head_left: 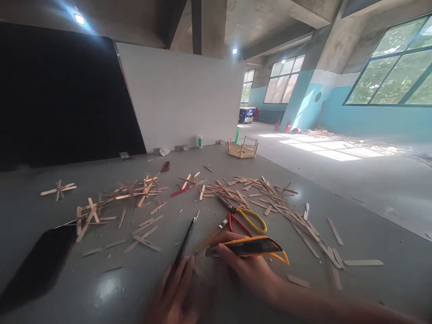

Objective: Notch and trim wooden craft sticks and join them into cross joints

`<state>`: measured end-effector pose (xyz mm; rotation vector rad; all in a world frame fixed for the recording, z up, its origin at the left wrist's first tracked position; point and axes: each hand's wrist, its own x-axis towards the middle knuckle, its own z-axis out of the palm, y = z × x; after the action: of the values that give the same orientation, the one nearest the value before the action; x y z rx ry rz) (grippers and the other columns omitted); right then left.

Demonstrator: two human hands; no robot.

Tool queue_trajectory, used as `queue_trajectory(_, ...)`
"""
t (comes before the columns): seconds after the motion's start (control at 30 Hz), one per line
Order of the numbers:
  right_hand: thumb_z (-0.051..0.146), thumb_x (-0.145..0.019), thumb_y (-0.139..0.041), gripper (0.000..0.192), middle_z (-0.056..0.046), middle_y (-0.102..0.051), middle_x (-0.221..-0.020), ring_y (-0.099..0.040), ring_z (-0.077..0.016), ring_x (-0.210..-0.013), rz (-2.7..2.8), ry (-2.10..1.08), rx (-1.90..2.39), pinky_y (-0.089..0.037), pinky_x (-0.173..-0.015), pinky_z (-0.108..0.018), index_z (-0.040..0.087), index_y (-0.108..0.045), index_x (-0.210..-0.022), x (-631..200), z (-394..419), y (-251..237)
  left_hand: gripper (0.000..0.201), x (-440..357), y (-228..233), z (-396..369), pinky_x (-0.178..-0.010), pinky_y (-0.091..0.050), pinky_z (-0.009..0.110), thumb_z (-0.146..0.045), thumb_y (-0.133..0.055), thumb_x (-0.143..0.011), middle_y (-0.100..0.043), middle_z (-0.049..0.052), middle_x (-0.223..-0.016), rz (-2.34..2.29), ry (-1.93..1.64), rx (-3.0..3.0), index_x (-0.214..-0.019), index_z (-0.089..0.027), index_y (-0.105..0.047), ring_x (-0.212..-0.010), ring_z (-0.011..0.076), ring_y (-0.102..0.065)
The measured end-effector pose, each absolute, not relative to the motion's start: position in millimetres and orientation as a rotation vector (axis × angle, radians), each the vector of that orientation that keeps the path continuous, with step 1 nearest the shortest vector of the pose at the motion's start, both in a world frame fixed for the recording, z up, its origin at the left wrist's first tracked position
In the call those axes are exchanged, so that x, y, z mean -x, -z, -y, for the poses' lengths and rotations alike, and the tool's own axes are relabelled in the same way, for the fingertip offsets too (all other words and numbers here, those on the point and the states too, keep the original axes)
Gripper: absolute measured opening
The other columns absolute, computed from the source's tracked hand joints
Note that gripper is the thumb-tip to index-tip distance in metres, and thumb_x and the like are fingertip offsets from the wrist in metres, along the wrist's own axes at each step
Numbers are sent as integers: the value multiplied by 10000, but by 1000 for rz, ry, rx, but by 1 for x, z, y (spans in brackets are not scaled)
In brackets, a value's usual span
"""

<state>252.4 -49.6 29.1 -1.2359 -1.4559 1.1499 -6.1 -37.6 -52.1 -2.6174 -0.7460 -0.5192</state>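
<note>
My right hand [249, 265] is closed around a yellow and black utility knife [253, 246], its front end pointing left. My left hand [177, 288] lies low on the grey surface with its fingers stretched forward. Those fingers touch or cover the near end of a slim black pen-like tool [186, 238]; its exact kind I cannot tell. Between the hands a thin brownish strip [212, 236] with a pale metal end lies slanted. Just beyond the knife are scissors [231, 208] with one yellow and one red handle loop. Blur hides what lies under my left palm.
Wooden craft sticks [249, 191] are heaped ahead and to the right. Crossed stick pieces [145, 189] lie left. A dark flat object [40, 265] sits at the left edge. Farther back stand a stick-built frame [243, 148] and a green-white bottle [200, 142].
</note>
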Motion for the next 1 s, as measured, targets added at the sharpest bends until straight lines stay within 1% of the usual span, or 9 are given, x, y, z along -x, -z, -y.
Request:
queue_trajectory(0.13,442,-920,-685,263,-23,-681,-784,-643,-175,-727,1508,-1180,1258,-524,-661,-274,184,-691,-866,-249,46,-24,433,-1,39,46,-1190,-370,493,-159,-592,-940,-524,112,-1554,674,492,2704,-1349,-297,-627,-1456,324,-447)
queue_trajectory(0.23,311,-886,-696,147,-2,-664,-715,-598,-148,-644,1589,-1156,1307,-488,-585,-243,185,-690,-812,-247,43,-23,316,-7,44,48,-1147,-386,578,-312,-594,-986,-514,143,-1547,709,623,2728,-1295,-298,-658,-1441,377,-450)
queue_trajectory(0.3,292,-888,-677,141,-2,-673,-700,-586,-143,-622,1668,-1103,1348,-481,-574,-243,188,-688,-794,-246,43,-25,318,-9,46,49,-1113,-412,603,-402,-575,-999,-501,164,-1548,703,622,2770,-1282,-293,-670,-1428,405,-457)
queue_trajectory(0.43,317,-908,-629,208,-3,-687,-680,-606,-151,-623,1812,-969,1436,-482,-585,-259,205,-673,-738,-241,44,-32,352,-13,32,52,-1021,-485,654,-452,-564,-1003,-540,206,-1498,727,569,2851,-1293,-287,-675,-1394,449,-494)
queue_trajectory(0.5,314,-898,-632,214,1,-693,-659,-613,-154,-608,1846,-893,1446,-487,-597,-273,216,-673,-712,-237,44,-34,444,-14,19,55,-1051,-467,659,-435,-574,-1009,-537,211,-1506,771,496,2898,-1430,-295,-587,-1404,436,-489)
queue_trajectory(0.57,324,-896,-640,214,1,-697,-641,-605,-155,-576,1870,-814,1419,-482,-582,-280,227,-679,-710,-235,43,-32,563,-15,6,59,-1107,-411,668,-343,-564,-1017,-509,210,-1537,830,459,2928,-1561,-284,-434,-1437,424,-454)
queue_trajectory(0.67,340,-914,-642,211,0,-702,-641,-591,-155,-558,1907,-771,1382,-480,-569,-284,237,-687,-736,-236,43,-26,677,-17,-9,64,-1137,-407,626,-326,-548,-1017,-490,216,-1555,884,453,2972,-1633,-256,-275,-1455,399,-440)
queue_trajectory(0.77,332,-933,-642,190,19,-700,-652,-582,-143,-565,1946,-773,1367,-489,-618,-282,242,-690,-772,-239,43,-22,752,-19,-19,67,-1142,-453,506,-380,-582,-999,-482,227,-1560,980,375,3001,-1646,-232,-229,-1472,371,-426)
queue_trajectory(1.0,300,-954,-625,183,43,-672,-643,-550,-113,-546,1990,-815,1320,-436,-555,-241,232,-678,-792,-244,42,-22,729,-18,-23,68,-1151,-442,497,-384,-542,-1017,-425,202,-1606,994,374,3068,-1650,-272,-198,-1485,363,-407)
